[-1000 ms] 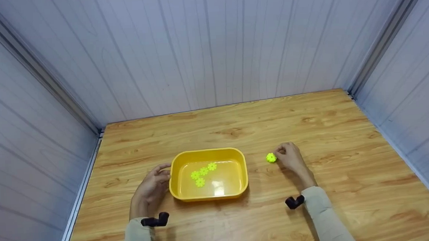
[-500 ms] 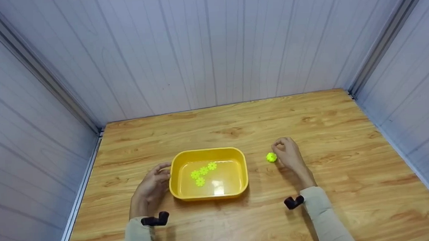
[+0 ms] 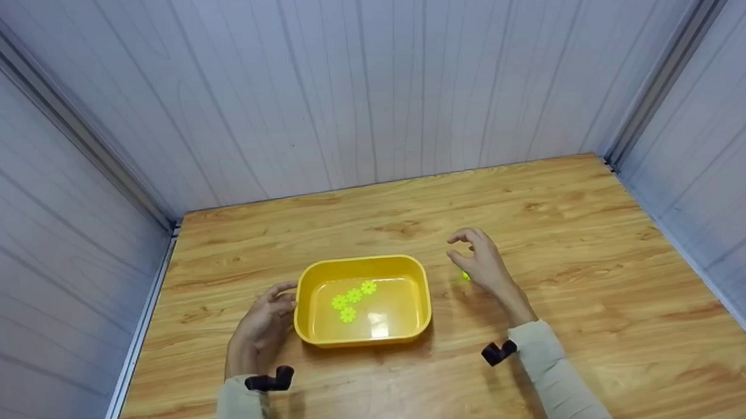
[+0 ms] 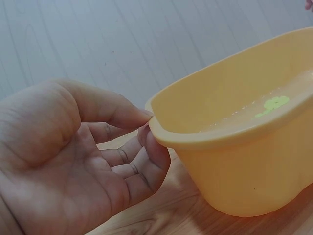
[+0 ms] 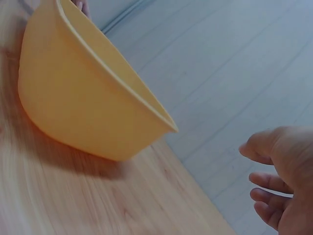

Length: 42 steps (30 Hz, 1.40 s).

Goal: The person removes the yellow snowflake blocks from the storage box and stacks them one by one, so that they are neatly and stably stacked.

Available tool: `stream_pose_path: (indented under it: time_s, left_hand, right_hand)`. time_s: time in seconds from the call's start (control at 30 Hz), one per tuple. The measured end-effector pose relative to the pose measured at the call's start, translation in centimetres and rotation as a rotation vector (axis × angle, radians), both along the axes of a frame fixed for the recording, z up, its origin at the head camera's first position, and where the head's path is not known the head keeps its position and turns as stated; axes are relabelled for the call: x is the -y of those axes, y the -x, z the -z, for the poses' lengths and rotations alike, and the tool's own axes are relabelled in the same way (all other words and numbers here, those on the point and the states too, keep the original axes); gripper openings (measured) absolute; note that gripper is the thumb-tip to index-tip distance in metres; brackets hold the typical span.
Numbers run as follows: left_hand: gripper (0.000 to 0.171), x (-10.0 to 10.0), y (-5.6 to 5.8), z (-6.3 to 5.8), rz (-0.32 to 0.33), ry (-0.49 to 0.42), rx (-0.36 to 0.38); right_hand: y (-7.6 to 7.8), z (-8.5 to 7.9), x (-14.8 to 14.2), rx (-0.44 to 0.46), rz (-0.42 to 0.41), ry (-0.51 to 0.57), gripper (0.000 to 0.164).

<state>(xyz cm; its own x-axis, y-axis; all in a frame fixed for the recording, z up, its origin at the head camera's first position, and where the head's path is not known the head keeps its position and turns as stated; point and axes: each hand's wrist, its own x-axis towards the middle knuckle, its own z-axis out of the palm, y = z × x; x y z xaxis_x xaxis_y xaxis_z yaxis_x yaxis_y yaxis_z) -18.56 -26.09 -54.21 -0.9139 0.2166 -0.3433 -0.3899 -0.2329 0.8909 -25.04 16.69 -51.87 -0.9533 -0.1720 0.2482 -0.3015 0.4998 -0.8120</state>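
Note:
A yellow plastic basin [image 3: 364,338] with rounded corners stands on the wooden table. Several flat, neon yellow-green flower-shaped pieces [image 3: 348,315] lie on its floor, one part of them also showing as a pale flower piece [image 4: 276,103] in the left wrist view. My left hand [image 4: 83,152] pinches the basin's left rim between thumb and fingertips. To the right of the basin, my right hand [image 3: 478,261] hovers with thumb and forefinger spread and nothing between them. Beneath it, mostly hidden, a neon yellow-green flower-shaped piece [image 3: 466,275] rests on the table.
The wood-grain table [image 3: 408,399] meets a pale panelled wall [image 3: 367,95] at the back, with similar walls left and right. Each wrist carries a black mount [image 3: 499,353] over a light sleeve.
My right hand has parted its thumb and forefinger and shifted left and away from me, now covering most of the flower-shaped piece on the table. My left hand keeps its hold on the rim.

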Motion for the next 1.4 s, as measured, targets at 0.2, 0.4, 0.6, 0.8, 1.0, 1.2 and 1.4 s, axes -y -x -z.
stream_pose_path:
  time_s: [0.2,0.4,0.6,0.8,1.0,1.2,1.4]
  left_hand:
    - [0.050,-0.1,0.1,-0.1,0.006,0.005,-0.002]
    - [0.050,-0.2,0.1,-0.1,0.004,0.023,-0.007]
    - [0.048,-0.3,0.1,0.0,-0.014,-0.002,-0.010]
    - [0.048,-0.2,0.1,0.2,0.004,-0.009,-0.014]
    - [0.048,-0.1,0.1,0.2,0.009,-0.002,-0.004]
    - [0.048,0.0,0.1,0.2,0.019,0.011,-0.016]
    - [0.046,0.0,0.1,0.2,0.024,-0.001,-0.027]
  right_hand:
    - [0.0,-0.5,1.6,-0.038,-0.060,0.008,0.020]
    - [-0.3,-0.8,3.2,-0.061,-0.110,-0.021,0.019]
    - [-0.5,-1.0,4.9,-0.100,-0.158,-0.024,0.020]
    - [-0.7,-1.0,6.5,-0.103,-0.225,-0.046,0.022]
    - [-1.2,-0.6,8.1,-0.102,-0.278,-0.042,0.021]
    - [-1.8,0.4,9.7,-0.087,-0.327,-0.041,0.018]
    - [-2.6,1.3,10.8,-0.035,-0.354,-0.127,0.021]
